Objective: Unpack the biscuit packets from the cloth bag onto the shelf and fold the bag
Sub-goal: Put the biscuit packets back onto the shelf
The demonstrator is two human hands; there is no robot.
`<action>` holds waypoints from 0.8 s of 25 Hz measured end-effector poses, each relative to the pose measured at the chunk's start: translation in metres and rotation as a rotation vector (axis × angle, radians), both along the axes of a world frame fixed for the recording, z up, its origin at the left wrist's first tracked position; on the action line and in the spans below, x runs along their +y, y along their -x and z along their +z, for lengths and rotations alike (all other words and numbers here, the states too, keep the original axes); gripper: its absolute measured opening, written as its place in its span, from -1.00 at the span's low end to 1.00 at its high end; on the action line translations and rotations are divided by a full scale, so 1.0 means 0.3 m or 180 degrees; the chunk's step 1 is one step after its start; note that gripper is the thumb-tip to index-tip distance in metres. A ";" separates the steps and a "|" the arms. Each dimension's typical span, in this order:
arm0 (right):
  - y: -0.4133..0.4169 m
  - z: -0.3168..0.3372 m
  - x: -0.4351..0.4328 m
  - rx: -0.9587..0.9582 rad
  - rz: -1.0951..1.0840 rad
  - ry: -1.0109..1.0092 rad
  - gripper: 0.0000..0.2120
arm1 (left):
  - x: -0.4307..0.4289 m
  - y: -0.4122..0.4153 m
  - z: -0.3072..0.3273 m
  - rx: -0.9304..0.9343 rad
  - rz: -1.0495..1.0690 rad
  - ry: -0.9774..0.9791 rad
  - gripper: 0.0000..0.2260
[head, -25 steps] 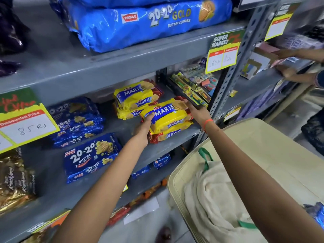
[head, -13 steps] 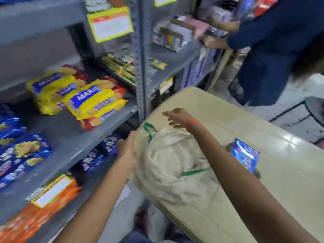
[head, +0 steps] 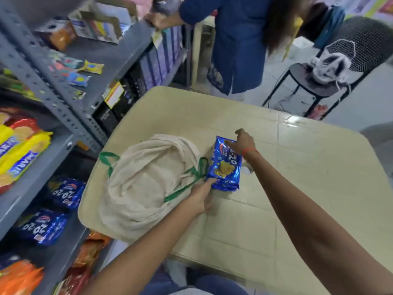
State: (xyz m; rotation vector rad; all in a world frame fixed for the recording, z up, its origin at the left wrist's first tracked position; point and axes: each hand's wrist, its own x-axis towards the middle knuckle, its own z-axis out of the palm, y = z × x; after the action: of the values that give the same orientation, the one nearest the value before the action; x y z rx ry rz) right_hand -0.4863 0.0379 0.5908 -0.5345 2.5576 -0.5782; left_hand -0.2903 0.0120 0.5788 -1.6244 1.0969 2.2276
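Note:
A cream cloth bag (head: 144, 184) with green handles lies crumpled on the left part of the beige table (head: 297, 167). Right beside it lies a blue 20-20 biscuit packet (head: 223, 169). My right hand (head: 242, 142) grips the packet's far end. My left hand (head: 202, 194) touches its near end with the fingertips, fingers apart, next to a green handle. Yellow Marie packets (head: 19, 147) sit on the grey shelf (head: 32, 182) at the left, with blue 20-20 packets (head: 66, 192) on the level below.
A person in blue clothes (head: 236, 43) stands at the far end of the shelving, beyond the table. A black stool (head: 314, 84) with a white object stands at the back right. Orange packets (head: 19, 277) fill the lowest shelf level.
The view swung from the shelf to the table. Both hands left the Marie packets, crossed over the bag and now rest on the blue packet beside it.

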 end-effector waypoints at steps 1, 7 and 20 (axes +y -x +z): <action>0.039 -0.013 0.017 -0.0009 0.0110 -0.0233 -0.35 | 0.016 0.026 -0.019 -0.0039 -0.0074 -0.0070 -0.81; 0.154 -0.082 0.040 -0.0592 0.0787 -0.0735 -0.42 | 0.046 0.117 -0.143 -0.0151 -0.0110 -0.0192 -0.35; 0.130 -0.100 0.162 -0.1960 0.0357 -0.0800 -0.19 | 0.012 0.076 -0.189 0.0335 0.0768 -0.0196 -0.54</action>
State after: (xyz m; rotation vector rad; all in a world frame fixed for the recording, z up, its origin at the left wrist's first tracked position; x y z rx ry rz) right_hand -0.5252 0.0866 0.5606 -0.3398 1.9614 -0.3093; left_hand -0.3130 0.0156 0.5220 -1.7121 0.8860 2.4963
